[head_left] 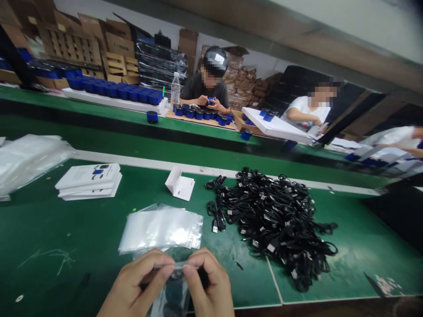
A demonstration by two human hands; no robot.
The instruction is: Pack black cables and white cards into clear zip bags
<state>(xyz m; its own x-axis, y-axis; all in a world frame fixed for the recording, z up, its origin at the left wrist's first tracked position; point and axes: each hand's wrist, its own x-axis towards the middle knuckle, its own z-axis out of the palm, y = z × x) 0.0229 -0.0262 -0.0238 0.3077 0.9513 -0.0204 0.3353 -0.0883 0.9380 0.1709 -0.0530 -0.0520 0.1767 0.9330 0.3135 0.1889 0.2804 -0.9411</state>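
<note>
My left hand (139,281) and my right hand (208,281) pinch the top edge of a clear zip bag (172,299) at the near edge of the green workbench (66,246). Something dark, probably coiled black cable, sits inside the bag. Just beyond my hands lies a stack of clear zip bags (161,229). To the right is a large heap of black USB cables (271,220), which neither hand touches. A small white folded card (180,184) stands behind the bags.
A stack of white printed cards (89,180) and a pile of plastic bags (28,163) lie on the left. Across the bench, a co-worker (206,88) handles a blue cylindrical item among many similar ones. Other people, cardboard boxes and pallets stand beyond.
</note>
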